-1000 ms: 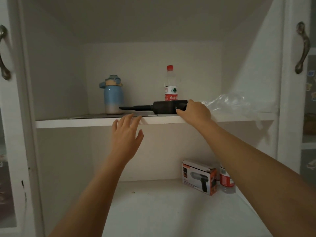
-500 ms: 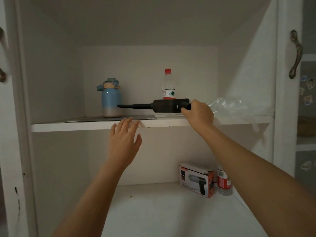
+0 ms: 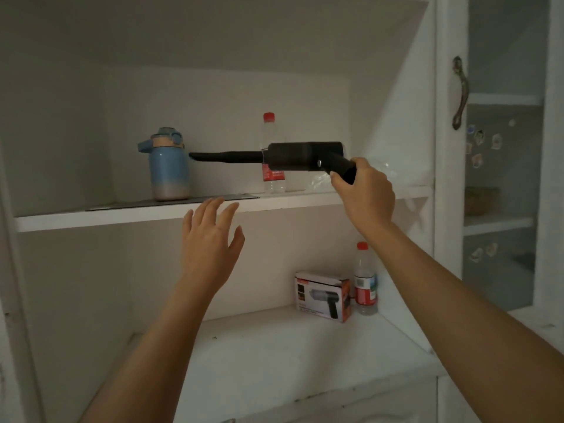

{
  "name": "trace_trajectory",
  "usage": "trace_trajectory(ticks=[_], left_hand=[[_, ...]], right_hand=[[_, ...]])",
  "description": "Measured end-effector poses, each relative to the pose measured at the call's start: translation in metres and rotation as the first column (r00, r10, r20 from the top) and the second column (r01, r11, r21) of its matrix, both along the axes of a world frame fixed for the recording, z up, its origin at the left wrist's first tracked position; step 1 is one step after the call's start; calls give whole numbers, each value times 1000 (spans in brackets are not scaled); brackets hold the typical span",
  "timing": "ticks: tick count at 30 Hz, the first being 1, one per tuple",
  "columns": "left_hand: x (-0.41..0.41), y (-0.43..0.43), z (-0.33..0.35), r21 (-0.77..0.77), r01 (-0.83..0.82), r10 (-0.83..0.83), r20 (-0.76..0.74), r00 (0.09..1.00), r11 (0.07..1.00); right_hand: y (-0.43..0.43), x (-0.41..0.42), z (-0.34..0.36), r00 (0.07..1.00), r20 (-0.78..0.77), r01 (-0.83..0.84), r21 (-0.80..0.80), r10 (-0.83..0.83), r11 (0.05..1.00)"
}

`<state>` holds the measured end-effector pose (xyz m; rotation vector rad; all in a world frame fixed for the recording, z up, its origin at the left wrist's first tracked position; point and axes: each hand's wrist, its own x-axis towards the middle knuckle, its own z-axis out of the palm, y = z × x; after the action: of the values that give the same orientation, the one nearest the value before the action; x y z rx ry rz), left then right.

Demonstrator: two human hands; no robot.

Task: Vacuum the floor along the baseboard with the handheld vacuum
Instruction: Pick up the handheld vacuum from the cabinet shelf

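With the right hand (image 3: 364,190) curled tight round the stubby black handle, holds the handheld vacuum (image 3: 293,156) in the air just above the upper shelf (image 3: 122,215), clear of the board. Points the slim tapered nozzle to the left, long axis level and running along the shelf's front edge, tip ending near a blue flask (image 3: 168,169). Shows a matte dark barrel, round in section, with the handle angled down and to the right from its back end and a small round stud at the joint. Raises the left hand (image 3: 210,239) just below the shelf edge, fingers straight and spread, back toward the camera, grasping nothing.

On the shelf: the flask, blue fading to beige at the base, upright on a thin dark mat (image 3: 171,203); behind the barrel a clear plastic water bottle (image 3: 274,183) with red cap and red label; to the right some crumpled clear plastic film (image 3: 319,180), partly hidden by the right hand.

On the lower shelf (image 3: 274,355), white and slightly scuffed: a printed cardboard box (image 3: 322,296) picturing a similar vacuum, just beside a second red-capped bottle (image 3: 364,282).

All inside a white painted cupboard, dimly lit, with a curved metal door handle (image 3: 460,93) on the right frame and small stickers (image 3: 477,148) on the glass door beyond.
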<state>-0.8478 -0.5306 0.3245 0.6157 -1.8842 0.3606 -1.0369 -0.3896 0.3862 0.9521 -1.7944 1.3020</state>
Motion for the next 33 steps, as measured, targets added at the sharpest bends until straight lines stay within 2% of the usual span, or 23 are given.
trace_trajectory(ticks=[7, 16, 26, 33], left_hand=[[1, 19, -14, 15, 53, -52, -40, 998, 998], [-6, 75, -49, 58, 70, -69, -13, 998, 996], [21, 170, -133, 271, 38, -81, 147, 986, 962], [35, 187, -160, 490, 86, -161, 113, 981, 868]], right_hand=[[51, 12, -32, 1000, -11, 27, -102, -28, 994], [122, 18, -75, 998, 51, 25, -79, -21, 997], [222, 47, -159, 971, 237, 32, 48, -43, 998], [249, 67, -204, 943, 332, -43, 23, 33, 999]])
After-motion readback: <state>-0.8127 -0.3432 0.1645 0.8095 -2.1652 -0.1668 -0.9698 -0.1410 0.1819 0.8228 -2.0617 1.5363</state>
